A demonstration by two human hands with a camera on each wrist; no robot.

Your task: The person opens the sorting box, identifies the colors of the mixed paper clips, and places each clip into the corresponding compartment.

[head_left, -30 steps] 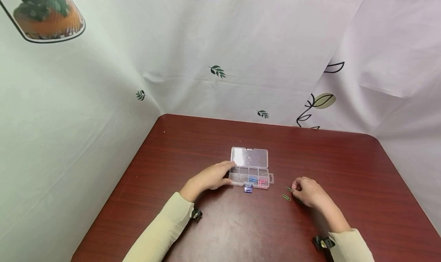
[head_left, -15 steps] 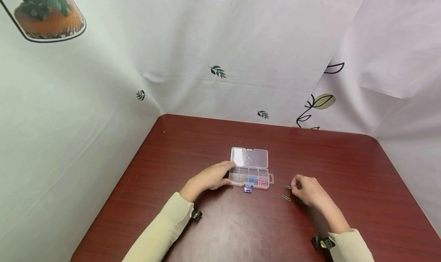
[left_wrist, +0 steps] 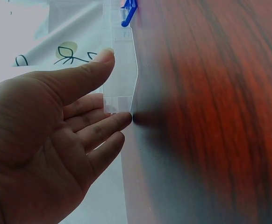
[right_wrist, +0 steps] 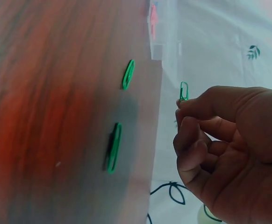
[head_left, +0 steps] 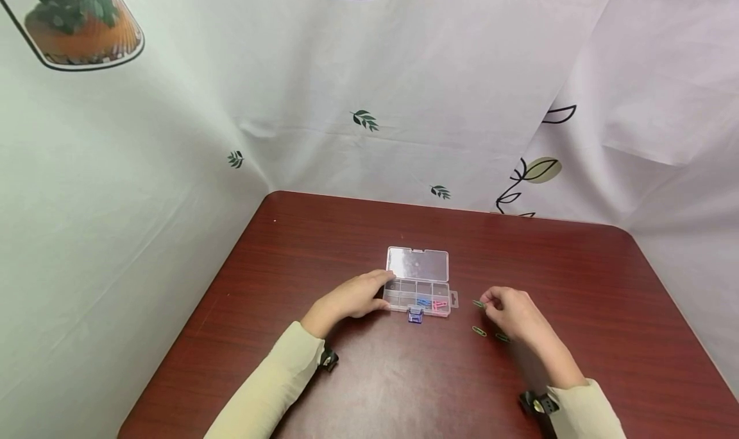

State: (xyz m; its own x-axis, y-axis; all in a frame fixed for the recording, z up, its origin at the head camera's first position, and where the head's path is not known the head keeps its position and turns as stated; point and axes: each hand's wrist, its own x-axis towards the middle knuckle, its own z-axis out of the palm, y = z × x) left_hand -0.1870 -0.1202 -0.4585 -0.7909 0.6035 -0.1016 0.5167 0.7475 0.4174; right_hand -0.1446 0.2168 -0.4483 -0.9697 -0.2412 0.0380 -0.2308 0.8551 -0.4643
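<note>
A clear plastic compartment box [head_left: 408,287] stands on the table, its lid [head_left: 417,264] folded back. Blue paper clips [head_left: 423,301] and pink paper clips [head_left: 439,304] lie in separate front compartments. My left hand [head_left: 362,294] holds the box's left end, thumb at the near corner and fingers at the far one. To the right of the box, my right hand [head_left: 512,312] pinches a green paper clip [right_wrist: 184,88] between thumb and forefinger, raised off the tabletop. Two more green paper clips lie below that hand, one nearer the box [right_wrist: 128,74] and one farther right [right_wrist: 114,148].
A blue latch [head_left: 415,316] hangs from the box's front side, and a clear hanging tab [head_left: 454,299] sticks out on its right. The dark red wooden table [head_left: 358,387] reaches back to a white printed cloth [head_left: 462,92].
My right hand has lifted the pinched green paper clip and shifted it left and away from me, towards the box. The left hand and the box have stayed in place.
</note>
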